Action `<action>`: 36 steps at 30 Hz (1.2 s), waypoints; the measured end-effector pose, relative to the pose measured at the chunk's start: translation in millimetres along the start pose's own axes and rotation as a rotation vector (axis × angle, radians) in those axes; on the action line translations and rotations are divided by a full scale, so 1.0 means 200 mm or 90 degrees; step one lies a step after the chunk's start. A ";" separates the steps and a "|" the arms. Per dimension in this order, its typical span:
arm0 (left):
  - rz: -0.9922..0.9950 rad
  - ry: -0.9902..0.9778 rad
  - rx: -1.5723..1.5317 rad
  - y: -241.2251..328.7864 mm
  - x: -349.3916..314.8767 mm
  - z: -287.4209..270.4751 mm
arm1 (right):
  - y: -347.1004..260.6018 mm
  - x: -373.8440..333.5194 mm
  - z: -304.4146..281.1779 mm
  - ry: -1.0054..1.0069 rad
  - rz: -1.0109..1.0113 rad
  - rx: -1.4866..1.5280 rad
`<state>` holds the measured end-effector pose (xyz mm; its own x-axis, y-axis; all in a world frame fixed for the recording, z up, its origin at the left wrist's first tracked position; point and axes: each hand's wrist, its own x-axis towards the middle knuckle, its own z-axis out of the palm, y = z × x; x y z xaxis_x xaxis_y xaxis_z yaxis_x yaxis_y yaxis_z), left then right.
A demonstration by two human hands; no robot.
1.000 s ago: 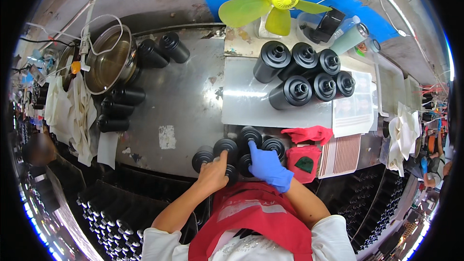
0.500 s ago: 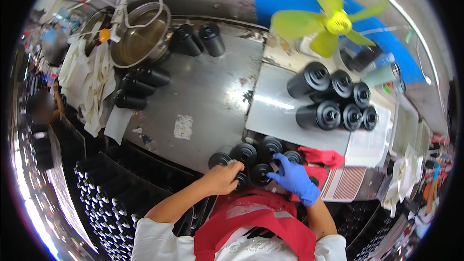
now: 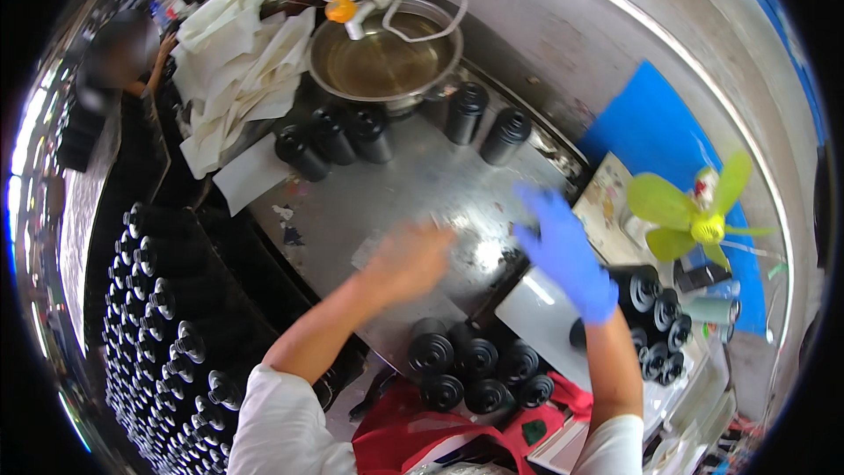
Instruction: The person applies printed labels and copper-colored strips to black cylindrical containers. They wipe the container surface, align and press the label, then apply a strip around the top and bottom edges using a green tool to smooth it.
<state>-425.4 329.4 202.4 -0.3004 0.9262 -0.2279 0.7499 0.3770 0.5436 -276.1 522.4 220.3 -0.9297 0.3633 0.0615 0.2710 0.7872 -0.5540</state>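
Apart, left hand (image 3: 409, 259), right hand (image 3: 567, 251), six front canisters (image 3: 477, 357), five canisters (image 3: 332, 137) near basin (image 3: 382, 63)

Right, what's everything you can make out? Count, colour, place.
Front canisters: six, black, table's near edge
Back canisters: five, black, near bowl
Right canisters: several, black, near fan
Left canisters: many, black, beside table
Bowl: one, silver, upper centre
Fan: one, yellow-green, right
Cloths: several, cream, left of bowl
Red cloth: count unclear, red, beside front canisters
Panel: one, blue, behind fan
Table: one, grey, centre
Co-worker: one, colours unclear, upper left
Apron: one, red, bottom centre
Left hand: one, bare, blurred, over table
Right hand: one, blue-gloved, over table
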 end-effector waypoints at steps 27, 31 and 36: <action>-0.076 -0.011 0.272 -0.99 0.51 -0.47 | 0.29 1.08 0.51 -0.035 0.278 -0.242; -0.097 -0.069 0.259 -0.95 0.57 -0.51 | 0.38 1.13 0.47 -0.129 0.206 -0.163; -0.103 -0.028 0.174 -0.94 0.52 -0.46 | 0.24 1.13 0.31 -0.300 0.294 0.001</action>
<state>-652.1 355.2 150.3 -0.4076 0.8505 -0.3324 0.8268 0.4982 0.2609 -488.3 611.9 156.7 -0.7282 0.4059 -0.5523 0.6677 0.6020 -0.4379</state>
